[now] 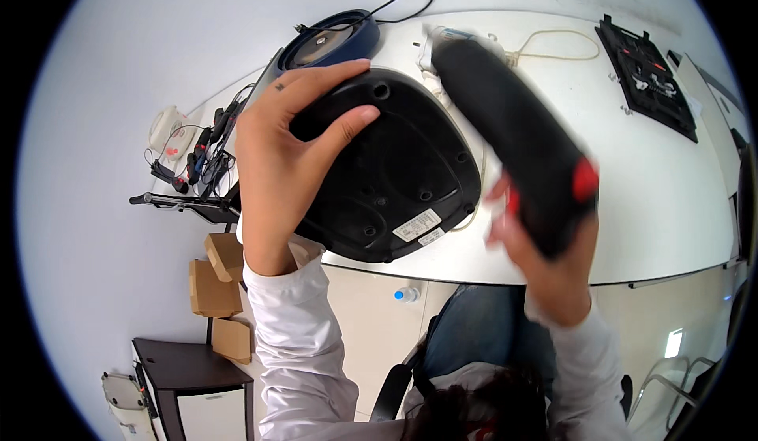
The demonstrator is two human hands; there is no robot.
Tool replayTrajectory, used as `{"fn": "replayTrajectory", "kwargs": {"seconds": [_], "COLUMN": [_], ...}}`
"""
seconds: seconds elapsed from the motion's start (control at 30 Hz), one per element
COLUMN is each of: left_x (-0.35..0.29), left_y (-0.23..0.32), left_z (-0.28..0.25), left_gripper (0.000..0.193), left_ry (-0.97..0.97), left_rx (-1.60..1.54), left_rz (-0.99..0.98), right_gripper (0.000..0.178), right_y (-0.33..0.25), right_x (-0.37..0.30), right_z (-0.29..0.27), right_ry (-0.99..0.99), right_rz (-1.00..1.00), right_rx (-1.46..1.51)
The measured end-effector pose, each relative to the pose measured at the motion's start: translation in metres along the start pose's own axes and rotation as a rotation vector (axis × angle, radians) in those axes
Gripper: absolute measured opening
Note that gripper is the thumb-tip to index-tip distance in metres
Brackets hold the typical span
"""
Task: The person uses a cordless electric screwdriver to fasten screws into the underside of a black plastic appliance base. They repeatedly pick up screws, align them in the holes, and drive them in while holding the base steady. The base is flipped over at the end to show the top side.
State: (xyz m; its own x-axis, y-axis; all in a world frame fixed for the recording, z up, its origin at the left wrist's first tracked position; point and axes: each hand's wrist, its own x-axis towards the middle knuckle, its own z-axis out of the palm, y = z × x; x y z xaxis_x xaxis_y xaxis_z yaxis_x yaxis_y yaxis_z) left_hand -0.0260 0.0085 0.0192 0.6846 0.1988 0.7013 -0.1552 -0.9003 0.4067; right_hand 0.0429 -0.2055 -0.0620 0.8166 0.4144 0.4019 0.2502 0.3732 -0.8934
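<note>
My left hand (296, 133) grips the upper left edge of a black appliance base (395, 149), fingers along its rim and thumb on its face. The base is tilted with its underside toward me, showing several screw holes and white labels. My right hand (553, 263) is closed around the lower end of a black power tool with red parts (509, 117). Motion blurs this tool, so its exact kind is unclear. Its far end covers part of a white item (430, 50) on the table.
On the white table (647, 204) are a dark blue round appliance part (343, 42) with a black cord, a beige cable (568, 33) and an open black tool case (647, 78). Dark tools (209, 149) lie at the left end. Cardboard boxes (213, 287) and a bottle (407, 295) are below.
</note>
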Motion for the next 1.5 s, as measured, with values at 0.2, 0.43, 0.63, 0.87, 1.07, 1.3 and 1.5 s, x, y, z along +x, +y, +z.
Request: {"fn": "replayTrajectory", "kwargs": {"seconds": [0.2,0.43,0.63,0.87,1.07,1.3,1.5], "left_x": [0.004,0.004,0.005,0.006,0.006,0.007,0.007], "left_y": [0.002,0.012,0.016,0.019,0.020,0.019,0.018], "left_z": [0.006,0.004,0.006,0.009,0.013,0.014,0.017], "left_gripper": [0.032,0.033,0.032,0.032,0.033,0.033,0.032], "left_ry": [0.002,-0.032,-0.018,-0.015,0.004,0.031,0.028], "left_rx": [0.043,0.120,0.159,0.205,0.269,0.305,0.327], "left_rz": [-0.013,-0.069,-0.068,-0.056,-0.033,0.022,0.055], "right_gripper": [0.046,0.042,0.035,0.036,0.034,0.032,0.033], "right_y": [-0.015,-0.016,-0.018,-0.029,-0.046,-0.059,-0.061], "right_x": [-0.038,-0.029,-0.023,-0.021,-0.018,-0.013,-0.015], "right_z": [-0.016,-0.010,-0.004,-0.001,-0.003,0.001,0.003], "right_ry": [-0.190,-0.141,-0.115,-0.104,-0.107,-0.114,-0.077], "right_rz": [0.148,0.175,0.193,0.233,0.263,0.271,0.308], "right_rx": [-0.083,-0.085,-0.083,-0.106,-0.166,-0.179,-0.143]}}
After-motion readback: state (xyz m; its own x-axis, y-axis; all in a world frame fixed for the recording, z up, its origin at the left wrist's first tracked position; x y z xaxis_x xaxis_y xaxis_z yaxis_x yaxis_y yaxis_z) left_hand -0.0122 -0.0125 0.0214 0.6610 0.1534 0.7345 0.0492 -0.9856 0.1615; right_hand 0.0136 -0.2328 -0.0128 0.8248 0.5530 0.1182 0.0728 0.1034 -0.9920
